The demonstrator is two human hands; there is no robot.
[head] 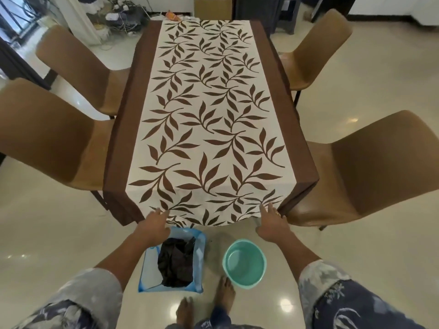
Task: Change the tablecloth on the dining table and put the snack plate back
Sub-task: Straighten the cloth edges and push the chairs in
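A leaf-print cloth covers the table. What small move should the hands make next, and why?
Probably draw the near hem of the cream, brown-leaf tablecloth down evenly: the left hand and right hand touch it with straight fingers, and the hem hangs wavy between them.

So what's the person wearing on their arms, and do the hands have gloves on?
No gloves: the left hand and right hand are bare, with no rings or watch that I can see. The left sleeve and right sleeve are loose pale grey cloth with a faded flower print, ending near the elbows, so the forearms are bare too.
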